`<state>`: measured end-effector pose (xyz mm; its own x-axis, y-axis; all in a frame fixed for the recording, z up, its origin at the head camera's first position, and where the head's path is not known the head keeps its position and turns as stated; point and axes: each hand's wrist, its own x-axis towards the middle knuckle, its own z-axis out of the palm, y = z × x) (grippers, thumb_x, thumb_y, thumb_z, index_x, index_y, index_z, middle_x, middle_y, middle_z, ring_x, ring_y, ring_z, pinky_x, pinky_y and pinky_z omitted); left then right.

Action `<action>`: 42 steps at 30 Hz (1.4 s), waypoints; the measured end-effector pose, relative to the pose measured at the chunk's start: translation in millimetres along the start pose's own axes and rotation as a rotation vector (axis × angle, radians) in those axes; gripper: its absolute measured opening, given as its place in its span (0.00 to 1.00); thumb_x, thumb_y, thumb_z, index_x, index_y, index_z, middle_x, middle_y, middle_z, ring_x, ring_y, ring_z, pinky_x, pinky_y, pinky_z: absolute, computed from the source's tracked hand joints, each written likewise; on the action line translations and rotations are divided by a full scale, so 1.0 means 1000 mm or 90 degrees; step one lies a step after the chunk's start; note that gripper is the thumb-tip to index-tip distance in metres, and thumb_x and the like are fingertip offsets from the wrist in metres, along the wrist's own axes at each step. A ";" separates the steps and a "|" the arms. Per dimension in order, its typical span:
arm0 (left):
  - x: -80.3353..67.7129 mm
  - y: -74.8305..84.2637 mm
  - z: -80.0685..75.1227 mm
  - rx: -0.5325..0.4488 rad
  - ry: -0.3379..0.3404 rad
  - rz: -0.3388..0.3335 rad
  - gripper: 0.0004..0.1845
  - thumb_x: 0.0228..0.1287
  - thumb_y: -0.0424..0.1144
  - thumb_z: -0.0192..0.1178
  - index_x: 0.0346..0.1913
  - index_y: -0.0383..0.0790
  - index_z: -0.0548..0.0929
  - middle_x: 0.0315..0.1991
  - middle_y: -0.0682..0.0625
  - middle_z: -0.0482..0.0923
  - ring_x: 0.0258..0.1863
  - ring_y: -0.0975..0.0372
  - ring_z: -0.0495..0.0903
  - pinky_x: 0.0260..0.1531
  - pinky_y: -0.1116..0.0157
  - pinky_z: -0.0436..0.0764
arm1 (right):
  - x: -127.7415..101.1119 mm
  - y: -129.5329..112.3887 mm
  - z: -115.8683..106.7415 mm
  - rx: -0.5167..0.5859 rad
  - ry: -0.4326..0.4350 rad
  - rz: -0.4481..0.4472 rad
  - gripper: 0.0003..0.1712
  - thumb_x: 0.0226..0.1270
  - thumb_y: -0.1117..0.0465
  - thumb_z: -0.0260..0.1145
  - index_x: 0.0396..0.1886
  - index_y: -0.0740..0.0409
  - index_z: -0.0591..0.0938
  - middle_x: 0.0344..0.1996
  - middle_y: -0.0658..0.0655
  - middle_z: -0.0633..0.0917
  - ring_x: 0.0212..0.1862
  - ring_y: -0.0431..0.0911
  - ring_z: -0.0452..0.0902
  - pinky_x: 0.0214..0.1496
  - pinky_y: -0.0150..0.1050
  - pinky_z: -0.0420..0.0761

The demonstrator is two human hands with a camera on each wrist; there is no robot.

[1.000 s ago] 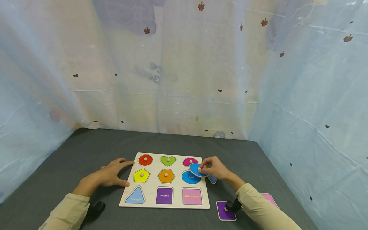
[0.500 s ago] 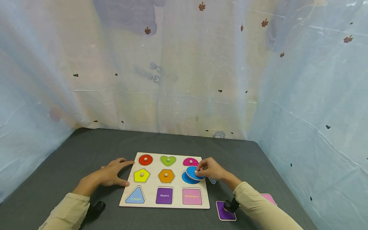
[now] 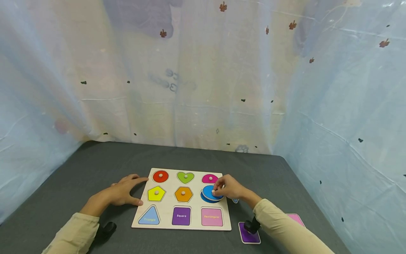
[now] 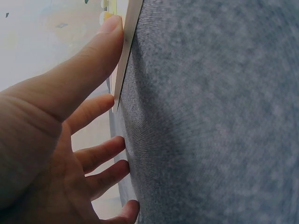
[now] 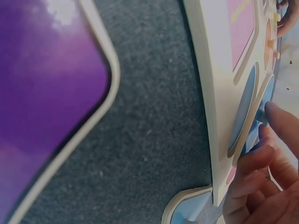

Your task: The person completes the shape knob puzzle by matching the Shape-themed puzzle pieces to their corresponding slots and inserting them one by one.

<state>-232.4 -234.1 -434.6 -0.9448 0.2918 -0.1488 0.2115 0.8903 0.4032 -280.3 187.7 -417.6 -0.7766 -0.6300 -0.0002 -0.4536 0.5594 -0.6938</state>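
A pale wooden puzzle board [image 3: 166,198] lies on the dark grey table. My left hand [image 3: 122,192] touches the board's left edge with thumb and index fingertip, its fingers spread; in the left wrist view the thumb [image 4: 88,56] presses on the board's side. My right hand [image 3: 231,187] pinches the small knob of a blue oval puzzle piece [image 3: 208,191]. That piece is slightly tilted over the blue oval recess [image 5: 243,112], overlapping most of it. Knobbed pieces sit in the board: red circle [image 3: 160,176], green heart [image 3: 185,177], magenta half-circle [image 3: 207,179], yellow pentagon [image 3: 155,194], orange hexagon [image 3: 183,194].
Bare recesses read Triangle [image 3: 149,216], Square [image 3: 181,216] and Rectangular [image 3: 211,217]. A purple square piece [image 3: 248,238] lies right of the board, a pink piece [image 3: 295,218] partly under the right sleeve, and a light blue piece [image 3: 235,200] by the board's right edge. Patterned curtains surround the table.
My right hand has moved left and slightly down with the blue oval piece, which now covers more of the oval recess. The left hand and the board stay in place.
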 end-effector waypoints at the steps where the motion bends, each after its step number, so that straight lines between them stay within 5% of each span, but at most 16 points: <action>1: 0.000 0.000 0.000 0.000 -0.001 0.000 0.51 0.48 0.58 0.77 0.75 0.46 0.67 0.70 0.31 0.63 0.67 0.33 0.64 0.55 0.21 0.60 | 0.001 0.000 0.000 -0.002 -0.001 0.001 0.07 0.64 0.66 0.72 0.33 0.68 0.86 0.23 0.59 0.79 0.29 0.41 0.71 0.28 0.27 0.72; 28: 0.000 0.000 0.000 -0.002 -0.001 -0.003 0.51 0.48 0.58 0.78 0.75 0.46 0.67 0.70 0.30 0.63 0.68 0.33 0.63 0.56 0.20 0.58 | 0.008 -0.001 0.008 -0.020 -0.006 0.028 0.06 0.63 0.67 0.73 0.31 0.67 0.86 0.22 0.56 0.80 0.28 0.37 0.70 0.29 0.26 0.70; 42: -0.002 0.002 -0.001 -0.004 0.000 -0.003 0.52 0.48 0.57 0.78 0.75 0.45 0.67 0.70 0.30 0.63 0.68 0.33 0.63 0.56 0.19 0.58 | 0.005 -0.003 0.008 0.002 -0.016 0.012 0.07 0.62 0.68 0.73 0.32 0.70 0.85 0.22 0.62 0.81 0.27 0.38 0.69 0.27 0.26 0.69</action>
<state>-230.8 -233.5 -432.7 -0.9458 0.2875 -0.1509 0.2051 0.8893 0.4088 -279.4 179.0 -421.1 -0.7737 -0.6328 -0.0312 -0.4375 0.5691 -0.6962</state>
